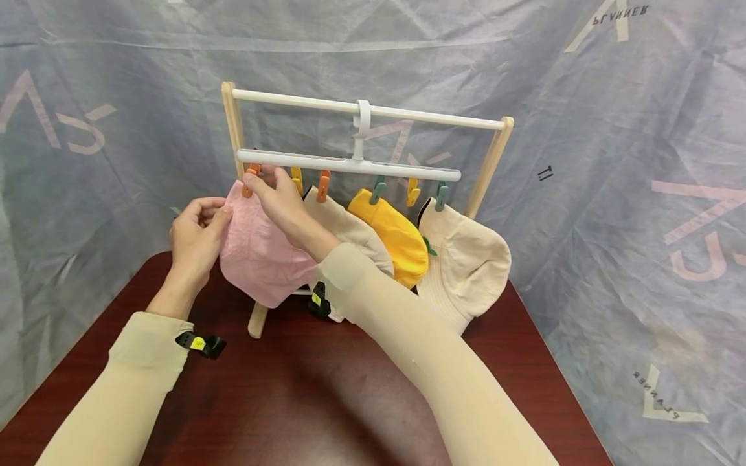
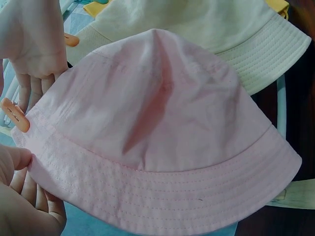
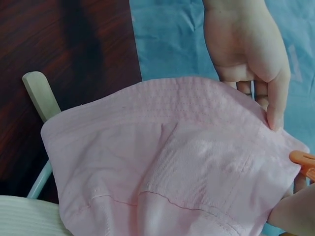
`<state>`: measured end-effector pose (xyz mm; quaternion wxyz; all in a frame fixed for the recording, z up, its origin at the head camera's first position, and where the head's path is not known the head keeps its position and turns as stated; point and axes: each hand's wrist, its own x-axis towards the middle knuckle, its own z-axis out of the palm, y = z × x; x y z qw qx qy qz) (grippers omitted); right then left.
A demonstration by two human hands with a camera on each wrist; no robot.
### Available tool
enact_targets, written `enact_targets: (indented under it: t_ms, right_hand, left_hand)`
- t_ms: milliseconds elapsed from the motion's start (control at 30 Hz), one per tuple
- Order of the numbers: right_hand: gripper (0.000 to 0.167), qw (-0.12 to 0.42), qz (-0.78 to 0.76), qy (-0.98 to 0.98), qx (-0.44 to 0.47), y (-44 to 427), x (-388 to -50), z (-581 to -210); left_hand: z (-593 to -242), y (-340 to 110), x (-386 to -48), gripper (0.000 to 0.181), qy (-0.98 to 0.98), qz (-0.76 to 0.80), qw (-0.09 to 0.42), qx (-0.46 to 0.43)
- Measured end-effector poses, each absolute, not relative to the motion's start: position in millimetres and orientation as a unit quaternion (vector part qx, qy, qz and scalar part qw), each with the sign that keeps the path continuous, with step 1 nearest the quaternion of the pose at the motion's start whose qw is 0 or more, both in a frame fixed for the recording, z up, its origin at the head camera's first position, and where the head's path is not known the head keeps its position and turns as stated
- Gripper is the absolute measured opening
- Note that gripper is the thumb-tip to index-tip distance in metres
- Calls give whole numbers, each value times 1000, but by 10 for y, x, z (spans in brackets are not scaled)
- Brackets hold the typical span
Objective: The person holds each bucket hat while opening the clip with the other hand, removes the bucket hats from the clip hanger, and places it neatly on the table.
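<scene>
A pink bucket hat [image 1: 259, 252] hangs at the left end of a white hanger bar [image 1: 297, 159], under an orange clip [image 1: 247, 189]. My left hand [image 1: 195, 243] pinches the edge of its brim between thumb and fingers, just below the clip. At the clip, my right hand [image 1: 285, 204] has its thumb against it and its fingers behind the hat's corner, pinching it. The left wrist view has the orange clip [image 2: 15, 115] on the hat's corner, between both hands. Stitched brim rows of the pink hat [image 3: 162, 103] face the right wrist view.
Right of the pink hat hang a cream hat [image 1: 344, 220], a yellow hat [image 1: 399, 243] and another cream hat [image 1: 466, 259]. A wooden-ended rack [image 1: 492, 165] carries the hanger on a dark red table [image 1: 280, 401]. Grey printed cloth [image 1: 583, 213] surrounds it.
</scene>
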<state>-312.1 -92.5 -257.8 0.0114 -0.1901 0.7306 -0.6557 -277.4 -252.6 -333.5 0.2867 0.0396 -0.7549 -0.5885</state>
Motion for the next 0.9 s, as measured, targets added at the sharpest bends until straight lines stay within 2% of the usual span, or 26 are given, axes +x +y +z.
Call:
enact_targets:
  t_ms: [200,367,533,900]
  right_hand:
    - [34,13,-666,718,-203,-928,-3128,-2568]
    - [34,13,-665,715,-214,-916,-3150,-2592]
    - [35,2,-664,720,-202,-927,-3170,-2622]
    - [26,-3,-686,708,-169,-968,-3160,-2618]
  left_hand:
    - [-3327,-2522,-2769,29,-754,-588,290,37]
    - [-3335,-2522,-2770,29,-754,-589,288,41]
    - [-3352,-2532,-2772,33,-759,-585,282,41]
    - [-3359,-2530,-2735,36,-773,-564,285,53]
